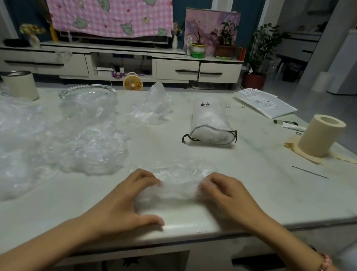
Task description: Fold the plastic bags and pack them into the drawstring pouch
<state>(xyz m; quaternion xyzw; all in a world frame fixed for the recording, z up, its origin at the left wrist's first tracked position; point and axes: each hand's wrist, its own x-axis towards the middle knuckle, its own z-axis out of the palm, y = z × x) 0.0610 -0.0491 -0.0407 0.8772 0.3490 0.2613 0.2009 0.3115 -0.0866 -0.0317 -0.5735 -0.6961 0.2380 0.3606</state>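
Curled fingers of both hands hold one clear plastic bag (pixel 175 184) at the near edge of the table (pixel 255 185). The left hand (pixel 122 197) bends its fingers over the bag's left end, with the thumb stretched along the table edge on the near side. The right hand (pixel 228 196) hooks its fingers onto the right end; the fingertips are blurred.

The bag lies flat between them, at 3 o'clock from the left hand and 9 o'clock from the right. Its crumpled far part spreads toward 12 o'clock.

The drawstring pouch (pixel 212 125) lies on its side at about 1 o'clock from the grip, well apart from it. Its mouth faces the person, with dark cords at both sides and white filling showing inside.

A heap of loose bags (pixel 96 147) spreads at 10 o'clock, and one more crumpled bag (pixel 152 107) sits at 11 o'clock, farther back. A paper roll (pixel 320 137) stands upright at 2 o'clock.
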